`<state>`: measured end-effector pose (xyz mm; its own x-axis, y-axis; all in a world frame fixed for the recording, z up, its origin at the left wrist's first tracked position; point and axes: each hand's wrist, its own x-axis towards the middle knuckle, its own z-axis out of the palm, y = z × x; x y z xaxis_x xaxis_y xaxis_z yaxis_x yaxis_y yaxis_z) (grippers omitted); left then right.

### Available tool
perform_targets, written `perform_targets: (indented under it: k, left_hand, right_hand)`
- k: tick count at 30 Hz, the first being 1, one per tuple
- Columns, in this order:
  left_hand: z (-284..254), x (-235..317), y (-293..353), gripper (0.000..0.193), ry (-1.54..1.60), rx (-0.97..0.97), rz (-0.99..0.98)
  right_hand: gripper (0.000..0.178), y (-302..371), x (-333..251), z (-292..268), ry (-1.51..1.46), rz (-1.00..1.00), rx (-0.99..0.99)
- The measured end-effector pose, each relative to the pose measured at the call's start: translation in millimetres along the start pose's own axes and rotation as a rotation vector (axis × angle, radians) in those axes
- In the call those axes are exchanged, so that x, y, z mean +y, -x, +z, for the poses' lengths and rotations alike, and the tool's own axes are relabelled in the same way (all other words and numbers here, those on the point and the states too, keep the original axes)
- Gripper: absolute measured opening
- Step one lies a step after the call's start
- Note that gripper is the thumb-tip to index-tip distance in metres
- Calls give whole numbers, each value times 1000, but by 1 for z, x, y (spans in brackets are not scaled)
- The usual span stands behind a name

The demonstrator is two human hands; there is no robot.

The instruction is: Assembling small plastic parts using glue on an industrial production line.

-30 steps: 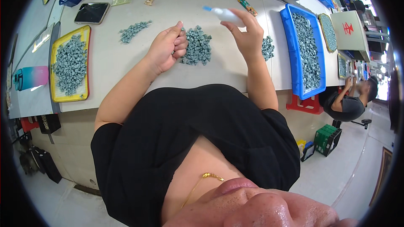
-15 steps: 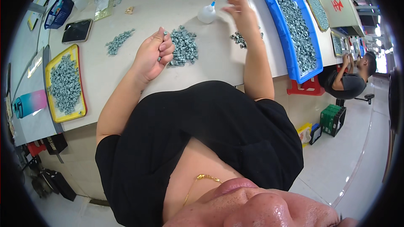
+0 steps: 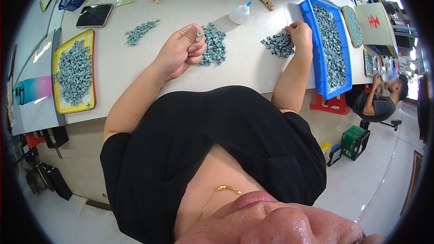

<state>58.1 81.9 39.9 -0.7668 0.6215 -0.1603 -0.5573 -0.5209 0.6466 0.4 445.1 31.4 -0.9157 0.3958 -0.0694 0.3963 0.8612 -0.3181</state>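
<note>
My left hand (image 3: 184, 50) is closed in a loose fist, with one small grey-green piece (image 3: 198, 34) pinched between thumb and forefinger. Just beyond its knuckles lies a heap of similar grey-green pieces (image 3: 214, 45), partly covered by the hand. Over on the right, my right hand (image 3: 300, 35) reaches down to the edge of a smaller pile of dark, shiny pieces (image 3: 277, 46). Its fingertips are pressed together there; whatever they may hold is too small to make out. A white squeeze bottle (image 3: 239, 15) with a blue tip stands between the hands, farther back.
A blue tray (image 3: 320, 54) full of pieces stands right of my right arm. At left are a yellow tray (image 3: 93, 81) of pieces, a phone (image 3: 94, 15), a bottle (image 3: 36, 89) and a small scatter of pieces (image 3: 140, 32). A co-worker (image 3: 377, 104) sits at far right.
My right hand has come down from beside the squeeze bottle to the dark pile, its fingers closing together. The left hand stays by the heap, and its pinched piece shows more clearly. The view has shifted.
</note>
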Motion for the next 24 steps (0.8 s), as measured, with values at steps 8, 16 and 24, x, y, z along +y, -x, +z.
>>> perform_targets:
  k: [8,16,24]
  left_hand:
    - [1,1,0,32,31,91,-66]
    - [1,-3,-2,29,78,34,-94]
    - [4,-6,-3,28,70,70,-74]
  right_hand:
    - [16,44,-71,2,-1072,-612,295]
    - [21,109,-134,29,-1117,-1002,-42]
    - [19,115,-139,39,-851,-1068,109]
